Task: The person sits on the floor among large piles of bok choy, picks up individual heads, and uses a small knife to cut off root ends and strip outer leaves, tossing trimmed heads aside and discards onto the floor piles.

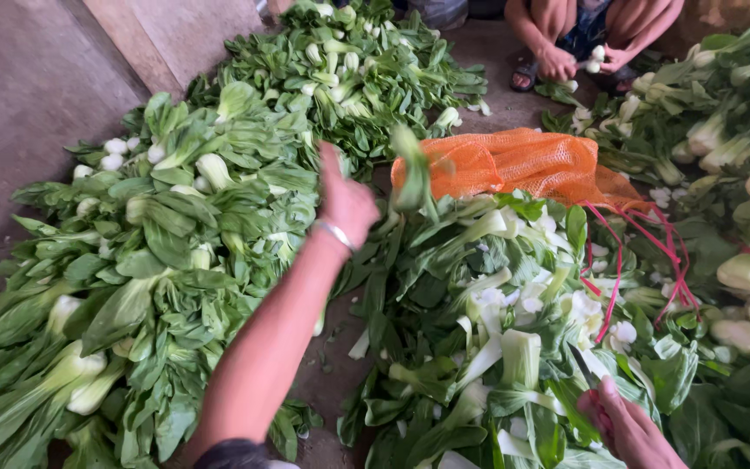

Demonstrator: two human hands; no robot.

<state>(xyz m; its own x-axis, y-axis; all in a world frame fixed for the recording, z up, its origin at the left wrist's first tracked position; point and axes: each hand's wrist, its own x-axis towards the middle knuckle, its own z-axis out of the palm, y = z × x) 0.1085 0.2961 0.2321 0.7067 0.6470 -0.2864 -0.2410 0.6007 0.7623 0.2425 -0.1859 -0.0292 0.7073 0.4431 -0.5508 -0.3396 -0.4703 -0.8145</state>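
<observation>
My left hand (346,201) reaches out over the gap between two heaps of bok choy, a silver bracelet (335,233) on its wrist. Its thumb sticks up and nothing shows in its grip. A blurred green leaf (411,174) hangs in the air just right of it, apart from the fingers. My right hand (628,428) is at the bottom right, closed on a small dark-bladed knife (582,365) that points up over the trimmed bok choy pile (496,330). The left bok choy heap (167,243) lies with white stems and green leaves.
An orange mesh sack (523,161) lies behind the trimmed pile, with pink strings (618,260) trailing from it. More bok choy (358,61) is heaped at the back and the right (731,148). Another person squats at the top right, hands (557,65) on a small stem.
</observation>
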